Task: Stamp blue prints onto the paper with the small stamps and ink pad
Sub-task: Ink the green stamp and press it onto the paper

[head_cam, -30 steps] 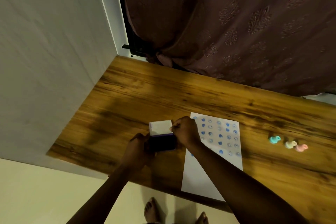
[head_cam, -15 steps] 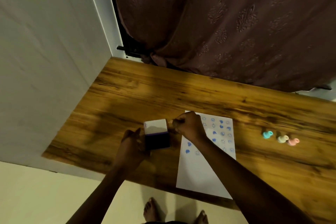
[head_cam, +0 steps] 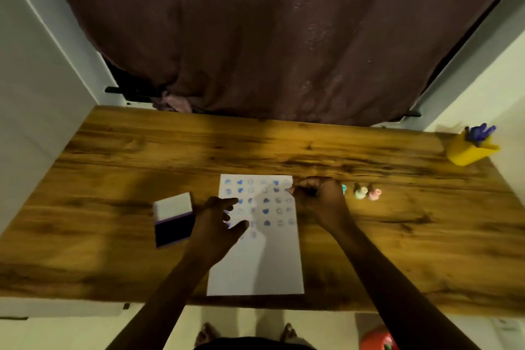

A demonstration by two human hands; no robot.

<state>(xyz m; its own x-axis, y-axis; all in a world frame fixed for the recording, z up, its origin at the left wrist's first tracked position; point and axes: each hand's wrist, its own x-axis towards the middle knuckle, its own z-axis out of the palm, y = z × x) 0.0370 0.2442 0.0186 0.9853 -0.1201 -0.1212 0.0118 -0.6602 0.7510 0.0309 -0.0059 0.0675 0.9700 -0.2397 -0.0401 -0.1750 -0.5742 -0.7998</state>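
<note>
Both hands just left the open blue ink pad (head_cam: pixel 174 220) at centre-left: loose, empty left hand (head_cam: pixel 218 224) steadies the white paper sheet (head_cam: pixel 257 261), right hand (head_cam: pixel 316 197) pinched, presumably on a freshly inked stamp, ready to print.

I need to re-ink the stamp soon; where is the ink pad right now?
In the head view, the ink pad lies open on the wooden table, left of the paper and just beside the left hand.

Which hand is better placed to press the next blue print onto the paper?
The right hand. Its fingers are pinched together at the paper's top right edge, seemingly holding a stamp, though that is hidden. The left hand hovers open over the paper's left side, beside the ink pad.
</note>
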